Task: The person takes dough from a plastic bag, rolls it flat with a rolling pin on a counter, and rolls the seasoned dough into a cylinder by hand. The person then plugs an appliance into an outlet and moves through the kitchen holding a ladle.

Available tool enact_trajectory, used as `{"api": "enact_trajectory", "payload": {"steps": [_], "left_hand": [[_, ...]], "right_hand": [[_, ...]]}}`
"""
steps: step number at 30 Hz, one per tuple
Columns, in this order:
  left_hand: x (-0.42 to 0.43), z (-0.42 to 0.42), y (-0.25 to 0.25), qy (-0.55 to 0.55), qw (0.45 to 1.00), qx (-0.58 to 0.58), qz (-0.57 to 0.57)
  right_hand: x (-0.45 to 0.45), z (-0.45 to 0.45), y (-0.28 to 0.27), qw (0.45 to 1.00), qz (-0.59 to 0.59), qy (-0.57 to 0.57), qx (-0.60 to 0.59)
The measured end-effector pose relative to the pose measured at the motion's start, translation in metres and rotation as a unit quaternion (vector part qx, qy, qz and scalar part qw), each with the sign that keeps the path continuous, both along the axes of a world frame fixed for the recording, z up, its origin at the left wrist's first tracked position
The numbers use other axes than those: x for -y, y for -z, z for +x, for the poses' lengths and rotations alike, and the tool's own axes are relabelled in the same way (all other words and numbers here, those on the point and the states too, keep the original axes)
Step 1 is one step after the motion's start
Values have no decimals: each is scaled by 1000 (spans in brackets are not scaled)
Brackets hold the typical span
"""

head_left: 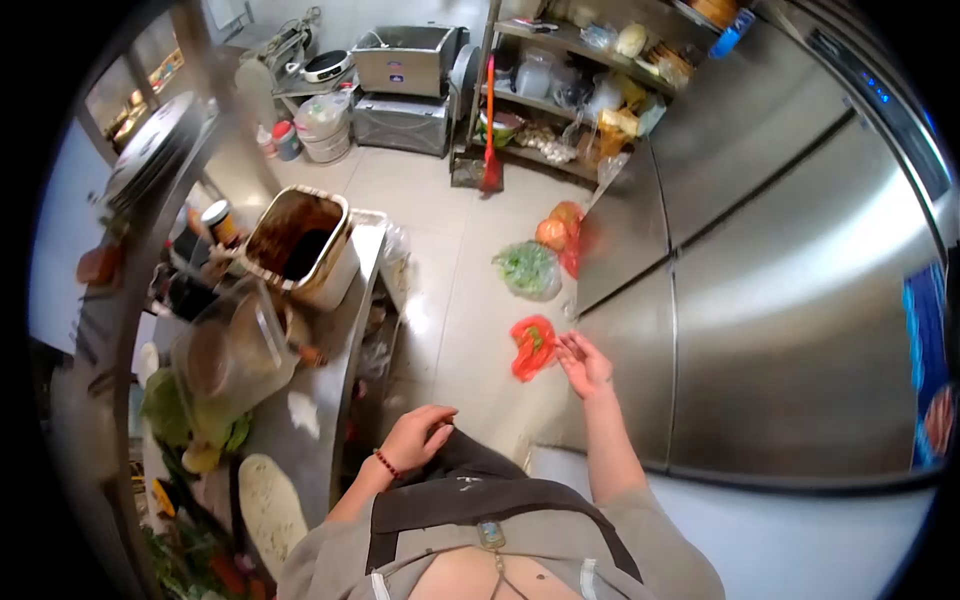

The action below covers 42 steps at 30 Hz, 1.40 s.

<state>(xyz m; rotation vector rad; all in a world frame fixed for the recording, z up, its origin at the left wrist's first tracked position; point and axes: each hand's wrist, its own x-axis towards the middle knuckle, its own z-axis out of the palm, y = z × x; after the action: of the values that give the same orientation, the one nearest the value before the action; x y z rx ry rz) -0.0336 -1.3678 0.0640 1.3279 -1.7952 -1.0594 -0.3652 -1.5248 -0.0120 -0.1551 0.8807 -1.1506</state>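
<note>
My right hand is stretched forward in front of the steel fridge, fingers extended and loosely curved, with nothing seen in it. Its fingertips appear beside a red plastic bag with something green in it; whether they touch I cannot tell. The bag lies on the tiled floor. Beyond it sit a clear bag of leafy greens and a red bag of round orange-brown produce. My left hand, with a beaded bracelet at the wrist, hovers by my waist near the worktop, fingers partly bent, thumb apart, holding nothing visible.
The steel fridge closes off the right side. Along the left runs a metal worktop with a stained square tub, a clear plastic container and vegetables. Laden shelves, a red-handled dustpan and a steel machine stand at the back.
</note>
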Motion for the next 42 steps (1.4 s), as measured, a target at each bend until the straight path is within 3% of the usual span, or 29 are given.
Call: {"api": "enact_trajectory", "payload": {"steps": [4,7,11,14,18,22,25,27,29,32,33,37,38,40,42], "left_hand": [[159,-1,14,-53,991,-117,30],[262,18,17,-31,989,-135,50],[372,45,13,-105,983,-148,40],[441,63,15,-161,955,-206,139],[528,74,55,-255,922,-237,171],[630,79,87,-380,876,-239,175],[708,88,123,-420,866,-189,196],[761,102,179,-424,860,-188,210],[852,91,105,-336,916,31,217],[938,85,76,-321,922,-26,214],[955,87,73,-312,928,-40,198],[958,103,110,-378,884,-2,276],[959,106,118,-377,881,-22,284],[957,124,180,-349,859,-62,370],[983,149,195,-304,868,-22,393]], "right_hand": [[188,22,-4,997,-40,-30,-54],[276,26,-16,987,-32,42,-154],[375,-18,-1,980,90,91,-152],[455,-43,-9,965,90,120,-216],[596,-62,11,932,62,188,-304],[809,-32,6,876,-54,111,-467],[1015,-16,22,756,-256,54,-599],[1133,16,-8,690,-304,12,-656],[1240,31,-23,549,-387,41,-739],[1369,32,-52,467,-382,7,-797],[1402,20,-58,415,-421,-8,-806],[1463,-49,-81,306,-190,-215,-908],[1469,-76,-74,312,-180,-185,-914],[1458,-104,-72,322,-165,-136,-922],[1430,-114,-95,329,-156,-90,-927]]}}
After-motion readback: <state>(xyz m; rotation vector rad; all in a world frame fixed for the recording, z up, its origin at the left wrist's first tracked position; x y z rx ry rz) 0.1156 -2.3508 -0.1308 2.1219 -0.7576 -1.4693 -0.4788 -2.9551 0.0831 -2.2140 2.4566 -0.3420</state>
